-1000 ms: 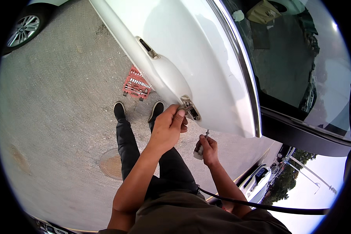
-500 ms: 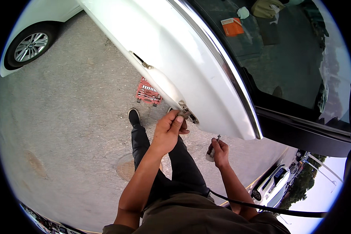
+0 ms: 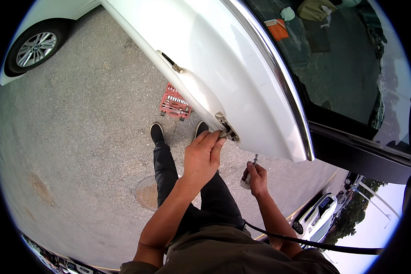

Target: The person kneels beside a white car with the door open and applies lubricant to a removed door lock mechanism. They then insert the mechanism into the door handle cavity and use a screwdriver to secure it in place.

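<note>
A white car door (image 3: 214, 59) reaches in from the top, its handle gone. Two openings show in its outer skin: a narrow slot (image 3: 171, 62) farther off and a nearer recess (image 3: 227, 125) with a metal mechanism inside. My left hand (image 3: 203, 153) is at that nearer recess, thumb and fingers pinched on a small greyish piece (image 3: 223, 134) whose kind I cannot make out. Lower and to the right, my right hand (image 3: 257, 179) is closed around a small part with a pale end (image 3: 245, 181) and a thin metal stem (image 3: 255, 158) sticking up.
On the asphalt beyond the door edge lies an open red socket set case (image 3: 176, 102). My feet stand beside it, near a round manhole cover (image 3: 147, 194). A car wheel (image 3: 36, 49) is at upper left. A black cable (image 3: 306, 241) runs off to the right from my waist.
My left hand has turned and shifted slightly right, its fingers now closer into the recess. The right hand stays nearly still with its part. The whole view has shifted a little.
</note>
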A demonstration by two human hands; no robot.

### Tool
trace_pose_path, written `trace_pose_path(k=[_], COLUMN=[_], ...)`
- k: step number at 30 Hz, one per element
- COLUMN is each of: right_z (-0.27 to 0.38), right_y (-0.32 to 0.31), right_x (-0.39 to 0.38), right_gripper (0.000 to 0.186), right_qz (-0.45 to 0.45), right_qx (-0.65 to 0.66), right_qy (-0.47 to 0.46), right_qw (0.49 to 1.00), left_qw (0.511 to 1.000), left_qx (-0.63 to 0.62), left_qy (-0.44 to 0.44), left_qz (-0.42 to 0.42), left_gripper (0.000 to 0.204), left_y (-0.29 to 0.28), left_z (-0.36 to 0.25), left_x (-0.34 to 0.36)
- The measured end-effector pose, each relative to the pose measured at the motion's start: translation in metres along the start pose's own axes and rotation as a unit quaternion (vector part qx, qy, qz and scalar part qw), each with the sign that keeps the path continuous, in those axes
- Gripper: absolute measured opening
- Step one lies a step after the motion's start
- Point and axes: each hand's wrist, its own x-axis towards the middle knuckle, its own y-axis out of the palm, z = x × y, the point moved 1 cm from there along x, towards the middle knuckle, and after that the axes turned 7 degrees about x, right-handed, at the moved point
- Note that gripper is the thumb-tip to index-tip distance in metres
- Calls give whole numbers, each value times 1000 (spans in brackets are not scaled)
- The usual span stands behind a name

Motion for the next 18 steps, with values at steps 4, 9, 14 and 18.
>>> trace_pose_path(k=[4, 9, 14, 18], right_z=[1, -1, 0, 1], right_y=[0, 0, 1, 0], right_x=[-1, 0, -1, -1], right_gripper=[42, 42, 42, 43], right_qz=[0, 3, 3, 7], right_qx=[-3, -5, -1, -5], right_qy=[0, 0, -2, -8], right_qw=[1000, 1000, 1000, 1000], left_qw=[1000, 999, 989, 967], left_qx=[-7, -27, -104, -173], left_qy=[12, -7, -86, -172], left_qz=[-11, 16, 58, 74], left_gripper=[15, 14, 26, 27], left_y=[1, -4, 1, 8], left_z=[0, -9, -10, 0], left_x=[1, 4, 3, 4])
